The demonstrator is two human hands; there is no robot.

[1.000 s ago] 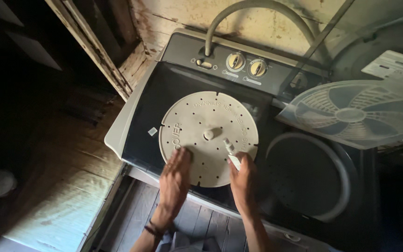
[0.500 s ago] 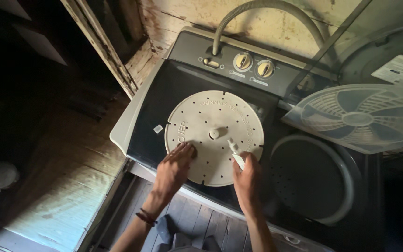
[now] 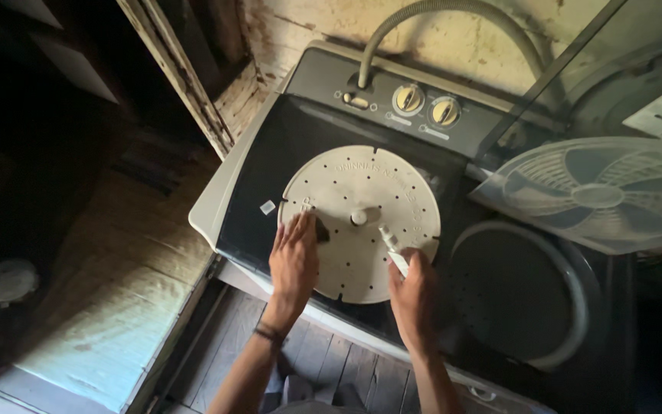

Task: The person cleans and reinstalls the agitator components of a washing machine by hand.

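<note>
A round white perforated disc [image 3: 362,192] with a small centre knob lies on the dark lid of a twin-tub washing machine [image 3: 270,161]. My left hand [image 3: 294,261] rests flat on the disc's left part, fingers over a small dark thing I cannot identify. My right hand [image 3: 414,295] sits at the disc's lower right edge and holds a small white stick-like tool [image 3: 391,244] that points up toward the knob.
Two yellowish dials [image 3: 427,105] and a grey hose [image 3: 453,15] sit at the machine's back. A white fan grille [image 3: 599,192] lies at the right above a round spin-tub opening [image 3: 519,295]. Wooden floorboards [image 3: 323,368] lie below, a wooden door frame [image 3: 185,84] at left.
My left hand has slid up and further onto the disc. The right hand keeps the white tool near the disc's lower right. The view has shifted a little.
</note>
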